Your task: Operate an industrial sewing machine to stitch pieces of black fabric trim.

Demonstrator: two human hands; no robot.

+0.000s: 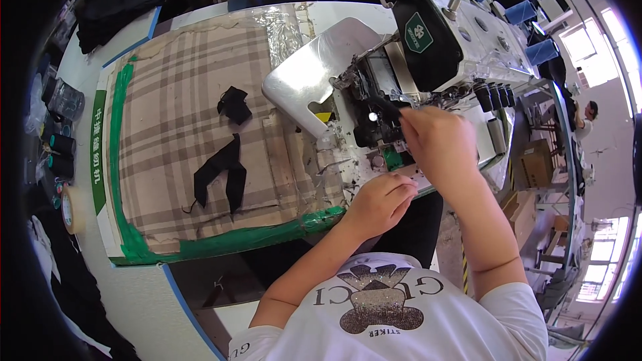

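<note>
black cloth pieces (234, 105) lie on the plaid-covered desk (160, 140), left of the sewing machine (495, 43). the right hand (441, 144) seems to adjust its stitching area (369, 130); the left hand (380, 206) curls nearby. whether either grip holds something, i cannot tell. the next move calls for precise fingers.

Stands at the far right as a white sewing machine (491, 47), slanted, with a black front panel (428, 63) bearing a green badge (418, 32). Shows dark, linty working parts (363, 97) exposed around a small bright spot (373, 117); extends left with a smooth silvery plate (317, 60).
</note>
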